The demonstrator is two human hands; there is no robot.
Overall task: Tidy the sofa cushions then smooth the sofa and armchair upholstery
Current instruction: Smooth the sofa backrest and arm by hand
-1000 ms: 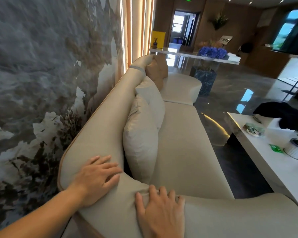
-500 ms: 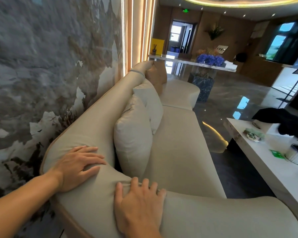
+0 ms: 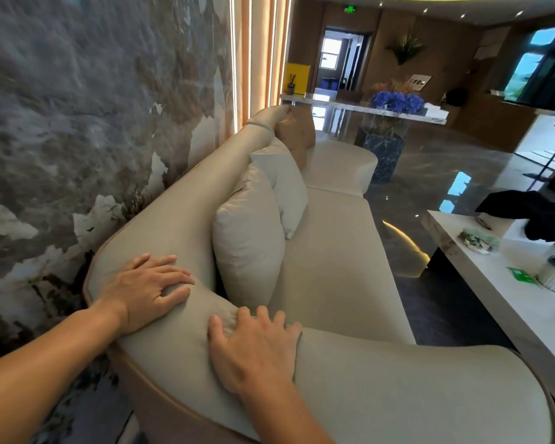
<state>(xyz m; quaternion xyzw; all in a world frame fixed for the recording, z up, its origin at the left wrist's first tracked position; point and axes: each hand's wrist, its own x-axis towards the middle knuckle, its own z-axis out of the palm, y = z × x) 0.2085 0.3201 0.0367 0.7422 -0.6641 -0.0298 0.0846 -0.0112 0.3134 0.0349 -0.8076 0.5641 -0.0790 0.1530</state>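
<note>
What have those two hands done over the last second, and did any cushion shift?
Both the left hand and right hand stayed flat on the sofa top edge; any sliding is too slight to tell. Nothing grasped or released. The cushions kept their places.

Two bare forearms enter from the lower edge of the frame, each ending in a bare hand. Left hand [image 3: 146,288], lower left of centre: no sleeve, glove, watch or bracelet visible on it or on the forearm behind it; no ring visible on the fingers. Right hand [image 3: 253,350], lower centre: likewise uncovered, with short nails, no ring and no wristwear. No clothing appears anywhere along either arm within the frame.
</note>
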